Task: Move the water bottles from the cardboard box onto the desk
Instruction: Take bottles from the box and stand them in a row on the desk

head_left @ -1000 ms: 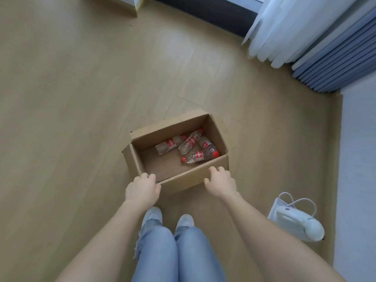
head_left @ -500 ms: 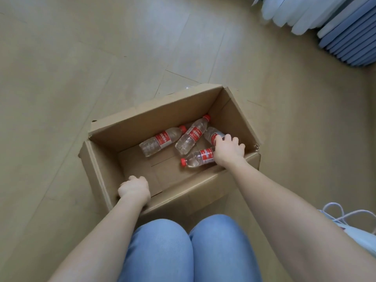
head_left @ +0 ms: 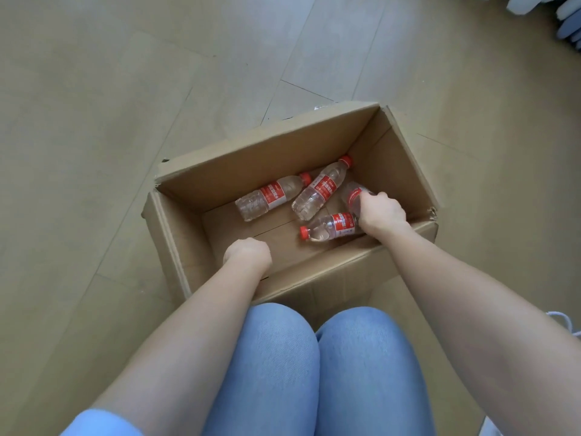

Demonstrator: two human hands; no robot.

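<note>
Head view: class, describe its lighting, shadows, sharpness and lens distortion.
Head view: soft, even light, no harsh glare; mild shadow inside the cardboard box; water bottles fairly sharp, label print unreadable. Head view also: the wide lens enlarges the knees and forearms toward the bottom edge.

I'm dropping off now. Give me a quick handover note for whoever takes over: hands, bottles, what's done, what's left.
Right hand: grips the rightmost bottle, which lies in the cardboard box.
Left hand: at the box's near wall; fingers hidden, grip unclear.
Other bottles: left bottle, middle bottle and near bottle lie on the box floor.
Done: no bottle is out yet.
Left: move all four to the desk, which is out of view.
</note>
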